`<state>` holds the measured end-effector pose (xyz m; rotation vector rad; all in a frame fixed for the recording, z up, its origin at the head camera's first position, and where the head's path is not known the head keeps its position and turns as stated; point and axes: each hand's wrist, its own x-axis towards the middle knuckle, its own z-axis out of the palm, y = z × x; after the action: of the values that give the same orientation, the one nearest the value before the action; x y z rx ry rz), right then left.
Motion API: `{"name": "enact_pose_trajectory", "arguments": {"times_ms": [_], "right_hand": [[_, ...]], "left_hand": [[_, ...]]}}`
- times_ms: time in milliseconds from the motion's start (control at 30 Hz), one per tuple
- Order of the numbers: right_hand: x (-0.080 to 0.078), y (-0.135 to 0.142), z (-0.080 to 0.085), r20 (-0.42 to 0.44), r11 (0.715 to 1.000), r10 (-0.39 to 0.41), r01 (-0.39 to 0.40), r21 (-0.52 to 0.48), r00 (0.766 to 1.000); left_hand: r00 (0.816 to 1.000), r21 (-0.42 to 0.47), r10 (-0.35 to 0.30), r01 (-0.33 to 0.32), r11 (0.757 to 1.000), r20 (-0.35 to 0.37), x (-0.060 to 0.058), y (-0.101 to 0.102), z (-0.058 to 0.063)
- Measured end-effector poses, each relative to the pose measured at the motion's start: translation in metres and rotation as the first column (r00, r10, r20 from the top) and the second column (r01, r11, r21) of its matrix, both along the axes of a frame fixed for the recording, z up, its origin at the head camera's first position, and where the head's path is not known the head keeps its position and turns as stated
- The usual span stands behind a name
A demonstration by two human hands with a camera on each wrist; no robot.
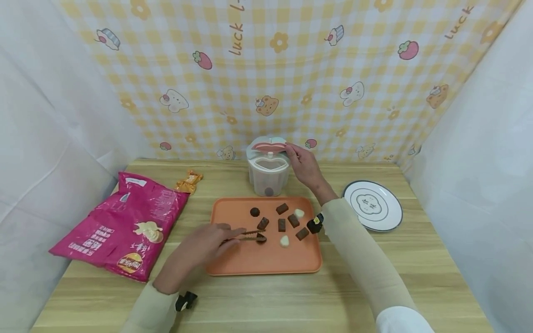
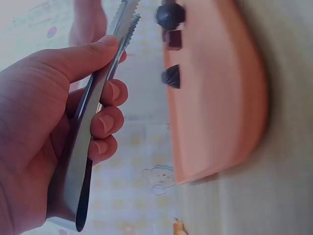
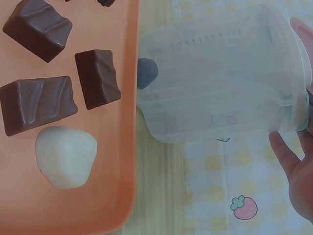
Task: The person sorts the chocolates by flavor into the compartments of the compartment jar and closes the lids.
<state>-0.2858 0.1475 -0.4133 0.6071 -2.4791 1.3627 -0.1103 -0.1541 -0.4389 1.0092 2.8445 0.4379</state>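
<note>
My left hand point(image 1: 210, 243) grips metal tongs point(image 2: 80, 142), thumb on one arm and fingers curled on the other. In the head view the serrated tips reach over the orange tray point(image 1: 233, 263), beside a dark chocolate point(image 1: 261, 238); whether they pinch it I cannot tell. My right hand point(image 1: 305, 166) holds the edge of the raised lid point(image 1: 270, 147) of a translucent container point(image 1: 270, 178). One dark piece point(image 3: 147, 73) lies at the container's bottom. Brown chocolate blocks point(image 3: 37, 104) and white pieces point(image 3: 66, 156) are spread on the tray.
A pink snack bag point(image 1: 120, 226) lies at the left, with orange-wrapped candies point(image 1: 189, 181) behind its right corner. To the right, beyond my right forearm, sits a white plate point(image 1: 389, 208) with a dark rim. A patterned curtain point(image 1: 266, 69) hangs behind the wooden table point(image 1: 258, 305).
</note>
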Motion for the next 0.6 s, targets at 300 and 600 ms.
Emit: {"name": "enact_pose_trajectory", "arguments": {"times_ms": [300,600], "right_hand": [[0.0,-0.001,0.0,-0.001,1.0,-0.003,0.003,-0.007,1.0],[0.001,-0.001,0.0,0.0,1.0,-0.01,0.01,0.0,1.0]], "left_hand": [[0.999,-0.066,0.045,-0.043,0.997,0.019,-0.003,-0.005,-0.001],[0.997,-0.089,0.072,-0.07,0.994,0.019,-0.004,-0.014,-0.007]]}}
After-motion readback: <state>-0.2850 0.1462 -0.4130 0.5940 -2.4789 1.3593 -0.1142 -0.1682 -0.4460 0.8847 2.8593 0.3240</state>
